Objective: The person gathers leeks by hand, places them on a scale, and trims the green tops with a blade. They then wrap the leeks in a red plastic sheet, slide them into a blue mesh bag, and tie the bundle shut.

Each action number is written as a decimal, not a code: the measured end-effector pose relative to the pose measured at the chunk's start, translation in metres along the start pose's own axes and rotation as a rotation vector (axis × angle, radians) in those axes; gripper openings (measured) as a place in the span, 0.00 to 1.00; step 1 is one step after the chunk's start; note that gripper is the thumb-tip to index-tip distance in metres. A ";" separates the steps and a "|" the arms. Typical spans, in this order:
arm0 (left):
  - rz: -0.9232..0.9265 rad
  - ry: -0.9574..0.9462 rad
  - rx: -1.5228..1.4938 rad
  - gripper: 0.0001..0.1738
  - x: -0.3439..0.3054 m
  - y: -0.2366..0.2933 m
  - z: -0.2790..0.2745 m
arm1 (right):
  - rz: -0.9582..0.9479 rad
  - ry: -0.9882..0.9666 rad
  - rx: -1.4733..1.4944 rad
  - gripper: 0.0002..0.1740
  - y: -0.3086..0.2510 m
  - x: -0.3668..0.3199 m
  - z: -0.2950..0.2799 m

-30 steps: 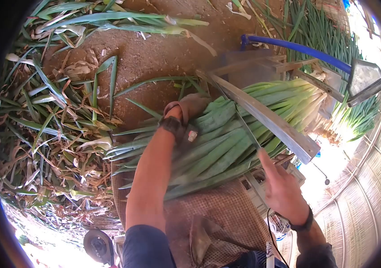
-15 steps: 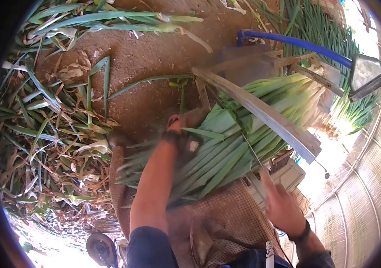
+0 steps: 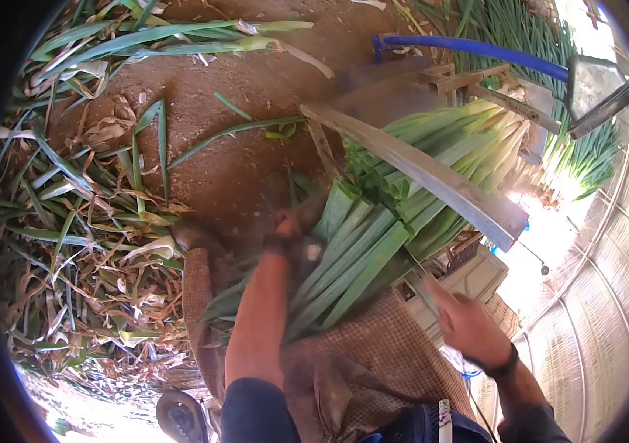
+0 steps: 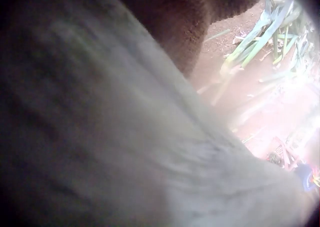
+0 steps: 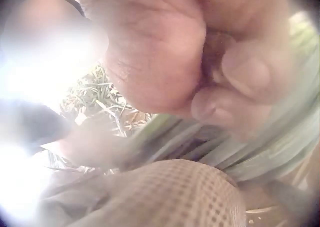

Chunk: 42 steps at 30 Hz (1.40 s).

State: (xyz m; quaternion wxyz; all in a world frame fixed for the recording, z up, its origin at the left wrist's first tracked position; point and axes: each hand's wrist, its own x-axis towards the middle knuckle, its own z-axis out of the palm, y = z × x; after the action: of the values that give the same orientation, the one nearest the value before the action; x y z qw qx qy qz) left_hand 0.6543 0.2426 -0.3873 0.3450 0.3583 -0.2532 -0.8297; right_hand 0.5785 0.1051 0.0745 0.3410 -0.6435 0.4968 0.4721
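A thick bundle of green onions (image 3: 484, 136) lies under a long straight bar (image 3: 432, 177), pale root ends to the right. Left of the bar, long green leaves (image 3: 351, 273) show cut ends, with a dark gap beside the remaining stalks. My gloved left hand (image 3: 303, 214), blurred, grips these leaves at their far side, the forearm lying across them. My right hand (image 3: 473, 328) holds a knife (image 3: 412, 260), index finger stretched along it; its blade is at the near edge of the leaves. The right wrist view shows curled fingers (image 5: 245, 72); the knife's handle is hidden there.
Brown mesh cloth (image 3: 381, 354) covers the near side below the leaves. Leaf scraps (image 3: 93, 258) pile at the left on bare soil (image 3: 204, 88). A blue curved arm (image 3: 477, 50) crosses above the bundle. More green onions (image 3: 587, 162) stand at the right.
The knife has moved through the leaves toward me, and cut ends now show. My left hand has shifted down with the severed leaves, away from the bar.
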 end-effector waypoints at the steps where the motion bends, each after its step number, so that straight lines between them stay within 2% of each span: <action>1: 0.020 0.001 -0.016 0.20 -0.003 -0.006 0.008 | -0.033 0.010 0.031 0.44 0.007 0.030 0.013; 2: 0.040 0.007 -0.032 0.20 -0.005 -0.010 0.013 | -0.069 0.019 0.059 0.44 0.011 0.043 0.020; 5: 0.075 0.045 0.170 0.20 -0.010 0.008 0.018 | -0.138 0.100 0.098 0.43 0.016 0.034 0.026; 8: 0.051 0.046 0.132 0.20 -0.013 0.021 0.022 | 0.053 -0.012 0.094 0.41 0.000 -0.038 -0.004; 11: 0.026 0.040 0.108 0.20 -0.018 0.024 0.026 | 0.114 -0.083 -0.126 0.38 0.000 -0.069 -0.011; 16: -0.003 0.017 0.109 0.20 -0.020 0.030 0.030 | -0.058 -0.027 -0.202 0.45 0.013 0.022 0.042; 19: -0.012 0.008 0.112 0.19 -0.023 0.030 0.033 | -0.073 0.018 -0.167 0.45 0.019 0.020 0.044; 22: -0.021 -0.001 0.110 0.19 -0.026 0.027 0.038 | 0.102 -0.094 -0.180 0.45 0.005 -0.045 0.013; 25: -0.028 -0.011 0.107 0.19 -0.028 0.027 0.041 | 0.164 -0.213 -0.313 0.47 0.006 -0.095 -0.001; 28: -0.033 -0.016 0.119 0.19 -0.028 0.031 0.043 | 0.089 -0.202 -0.347 0.46 0.014 -0.054 0.007; 29: -0.042 -0.019 0.123 0.19 -0.030 0.028 0.043 | 0.001 -0.158 -0.354 0.44 0.020 -0.031 0.015; 31: -0.047 -0.011 0.129 0.19 -0.031 0.027 0.039 | -0.117 -0.065 -0.364 0.44 0.041 0.021 0.054; 33: -0.056 -0.013 0.139 0.19 -0.034 0.027 0.039 | -0.140 -0.022 -0.350 0.43 0.043 0.029 0.065; 36: -0.064 -0.019 0.145 0.19 -0.037 0.026 0.041 | -0.014 -0.055 -0.337 0.42 0.022 -0.016 0.038; 39: -0.078 -0.029 0.149 0.19 -0.038 0.024 0.043 | 0.236 -0.131 -0.208 0.42 0.022 -0.111 0.027; 40: -0.086 -0.024 0.156 0.19 -0.039 0.023 0.041 | 0.315 -0.138 -0.119 0.40 0.025 -0.130 0.029; 42: -0.099 -0.032 0.159 0.19 -0.041 0.024 0.043 | 0.357 -0.098 -0.039 0.29 0.036 -0.143 0.051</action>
State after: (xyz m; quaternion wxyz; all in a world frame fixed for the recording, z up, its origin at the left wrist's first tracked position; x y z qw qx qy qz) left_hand 0.6512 0.2660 -0.3280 0.2700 0.3835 -0.3056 -0.8286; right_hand 0.5217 0.1869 0.1940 0.2630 -0.5277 0.5766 0.5656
